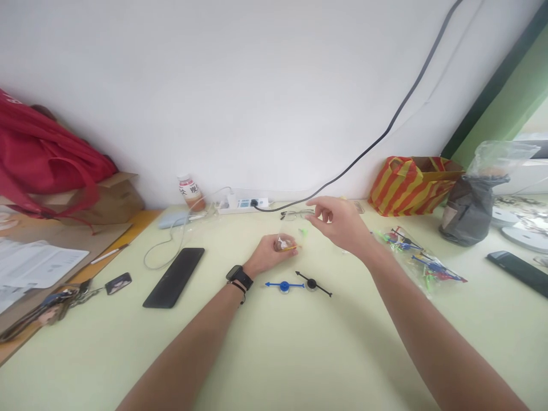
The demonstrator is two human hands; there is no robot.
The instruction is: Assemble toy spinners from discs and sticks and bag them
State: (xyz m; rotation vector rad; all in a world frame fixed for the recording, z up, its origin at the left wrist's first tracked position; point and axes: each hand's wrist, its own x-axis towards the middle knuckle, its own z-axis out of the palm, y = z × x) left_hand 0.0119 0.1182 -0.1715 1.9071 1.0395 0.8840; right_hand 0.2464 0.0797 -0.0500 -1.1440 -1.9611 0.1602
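My left hand (270, 252) is closed round a small clear plastic bag (283, 242) with a yellow-orange piece at its lower edge. A bright green piece (303, 232) shows just right of the bag. My right hand (340, 224) is raised to the right of it, fingers bent, with a gap between thumb and index finger and nothing visible in them. Nearer to me, a blue arrow spinner (284, 286) and a black arrow spinner (312, 283) lie side by side on the table, each on a clear round base.
Bagged coloured arrow parts (422, 260) lie right of my right forearm. Behind are eyeglasses (295, 215), a power strip (244, 204) and a drink bottle (191, 193). A black phone (173, 278) lies left. A striped bag (411, 185) and grey bag (467, 211) stand right.
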